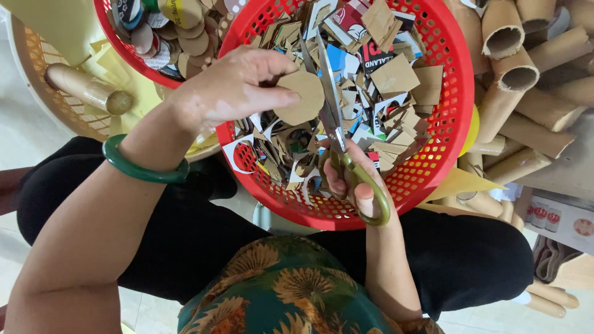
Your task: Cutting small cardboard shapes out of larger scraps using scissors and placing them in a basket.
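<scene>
While you look down over your lap, the scene sorts out like this:

Left hand: your left hand (238,83), with a dark green bangle (143,168) on the wrist, pinches a rounded brown cardboard disc (301,98) between thumb and fingers, holding it over the basket.

Right hand: your right hand (354,179) is closed through the olive-green handles of a pair of steel scissors (334,120); the fingers grip the loops firmly.

Scissors: the blades point away from you and lie just beside the disc's right edge, nearly closed; you cannot tell whether they bite into the card.

Beneath: a red perforated plastic basket (448,111) rests on your knees, filled with a heap of brown, white, blue and red cardboard offcuts (383,86) directly under both hands.

Upper left: a second red basket (124,52) holds a pile of finished round cardboard discs (185,28), partly hidden by your left hand and the near basket's rim.

Far left: a cream woven basket (43,93) holds a brown cardboard tube (86,89) and yellow paper sheets (120,68).

Right: a stack of brown cardboard tubes (526,74) crowds close against the near basket's outer wall, with a yellow sheet (461,182) poking out under its rim.

Lower right: a printed white card box (560,219) sits near your black-trousered knee (482,260).
</scene>
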